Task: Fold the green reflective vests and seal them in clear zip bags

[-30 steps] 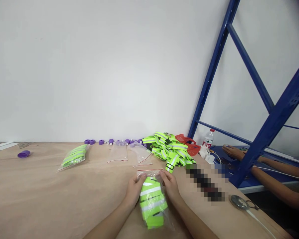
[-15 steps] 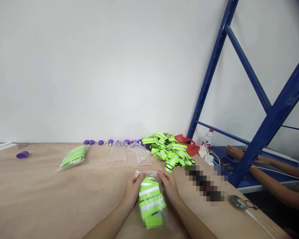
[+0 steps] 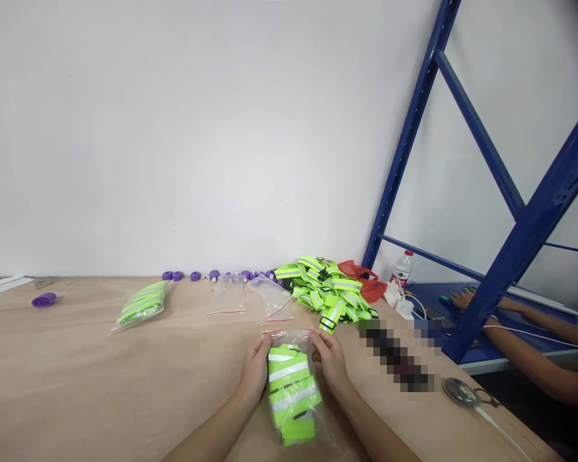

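Note:
A clear plastic bag (image 3: 293,391) with folded neon green and silver reflective straps inside lies at the near middle of the table. My left hand (image 3: 256,366) pinches the bag's upper left corner, by its red-lined top edge. At the upper right corner, my right hand (image 3: 330,359) grips the same edge between thumb and fingers. Behind it, to the right, is a heap of loose neon green straps (image 3: 325,289) with black buckles. Two flat, unfilled bags (image 3: 227,296) lie left of the heap. Another filled bag (image 3: 143,305) rests farther left.
Purple caps (image 3: 194,276) line the wall, and a purple cup-like piece (image 3: 43,299) lies far left. A red bag (image 3: 373,289), a bottle (image 3: 402,268), white plugs and a round device (image 3: 460,391) are right. Past the blue rack (image 3: 525,237), another person's hands rest on a blue surface.
Both my hands still hold the bag; my left thumb and right fingers have shifted slightly outward along its top edge. The other person's hand has moved a little right, beside a small green item.

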Motion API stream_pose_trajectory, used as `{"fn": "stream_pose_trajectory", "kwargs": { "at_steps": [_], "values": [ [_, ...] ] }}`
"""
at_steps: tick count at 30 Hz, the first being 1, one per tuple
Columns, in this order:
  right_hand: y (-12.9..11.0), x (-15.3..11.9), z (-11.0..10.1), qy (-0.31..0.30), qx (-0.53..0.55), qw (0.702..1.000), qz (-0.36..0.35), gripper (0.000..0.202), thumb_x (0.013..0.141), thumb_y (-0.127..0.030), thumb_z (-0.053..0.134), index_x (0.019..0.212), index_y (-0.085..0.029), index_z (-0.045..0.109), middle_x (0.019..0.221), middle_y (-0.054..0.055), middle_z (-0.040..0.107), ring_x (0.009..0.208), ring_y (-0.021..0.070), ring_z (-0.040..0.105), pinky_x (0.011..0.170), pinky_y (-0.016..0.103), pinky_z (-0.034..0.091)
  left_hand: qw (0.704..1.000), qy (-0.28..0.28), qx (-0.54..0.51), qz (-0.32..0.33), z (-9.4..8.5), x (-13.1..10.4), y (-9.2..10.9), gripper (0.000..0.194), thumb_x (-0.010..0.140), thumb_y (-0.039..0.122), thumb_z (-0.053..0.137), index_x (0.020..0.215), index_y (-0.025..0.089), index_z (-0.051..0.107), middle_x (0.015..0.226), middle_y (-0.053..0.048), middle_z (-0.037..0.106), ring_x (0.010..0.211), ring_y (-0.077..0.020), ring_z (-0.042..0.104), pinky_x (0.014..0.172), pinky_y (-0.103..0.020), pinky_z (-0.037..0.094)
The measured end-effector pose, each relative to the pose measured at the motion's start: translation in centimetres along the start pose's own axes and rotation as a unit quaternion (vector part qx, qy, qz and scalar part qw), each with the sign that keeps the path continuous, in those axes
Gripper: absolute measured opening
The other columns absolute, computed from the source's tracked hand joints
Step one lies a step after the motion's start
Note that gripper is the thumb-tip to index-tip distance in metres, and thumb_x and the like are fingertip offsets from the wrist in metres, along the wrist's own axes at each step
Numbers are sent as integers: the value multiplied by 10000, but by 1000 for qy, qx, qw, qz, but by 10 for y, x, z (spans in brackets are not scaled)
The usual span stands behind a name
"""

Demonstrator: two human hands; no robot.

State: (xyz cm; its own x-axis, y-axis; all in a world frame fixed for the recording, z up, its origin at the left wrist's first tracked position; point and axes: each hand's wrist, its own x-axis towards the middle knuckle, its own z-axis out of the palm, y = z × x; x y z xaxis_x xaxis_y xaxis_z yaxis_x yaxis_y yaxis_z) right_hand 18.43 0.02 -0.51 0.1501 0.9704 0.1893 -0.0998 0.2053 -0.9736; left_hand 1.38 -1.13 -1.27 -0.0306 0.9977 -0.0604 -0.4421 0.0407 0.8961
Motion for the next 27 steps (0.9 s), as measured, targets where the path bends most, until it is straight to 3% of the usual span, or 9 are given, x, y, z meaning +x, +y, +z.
{"fn": "stream_pose_trajectory", "kwargs": {
  "at_steps": [13, 20, 27],
  "values": [
    [-3, -1, 0, 7, 20, 999, 27, 505, 605, -637, 803, 656, -155, 661, 608, 6, 555, 576, 135, 481, 530, 245, 395, 1000, -28, -6, -9, -4, 3, -3, 607, 686, 711, 716, 735, 106, 709, 675, -77, 726, 625, -219, 640, 630, -302, 467],
    [8, 2, -1, -35, 19, 998, 38, 461, 706, -609, 750, 652, -170, 619, 598, -20, 498, 526, 110, 411, 468, 223, 308, 998, -55, 0, 5, -4, 2, -2, 593, 708, 686, 710, 804, 101, 740, 714, -89, 742, 675, -235, 656, 667, -314, 479],
    [12, 2, -3, -41, 16, 999, 23, 476, 705, -586, 765, 587, -188, 532, 599, -21, 466, 561, 117, 390, 494, 233, 319, 997, -67, 33, -24, -3, 1, 1, 567, 670, 682, 741, 633, 120, 682, 610, -63, 695, 537, -169, 576, 564, -265, 406]
  ]
}}
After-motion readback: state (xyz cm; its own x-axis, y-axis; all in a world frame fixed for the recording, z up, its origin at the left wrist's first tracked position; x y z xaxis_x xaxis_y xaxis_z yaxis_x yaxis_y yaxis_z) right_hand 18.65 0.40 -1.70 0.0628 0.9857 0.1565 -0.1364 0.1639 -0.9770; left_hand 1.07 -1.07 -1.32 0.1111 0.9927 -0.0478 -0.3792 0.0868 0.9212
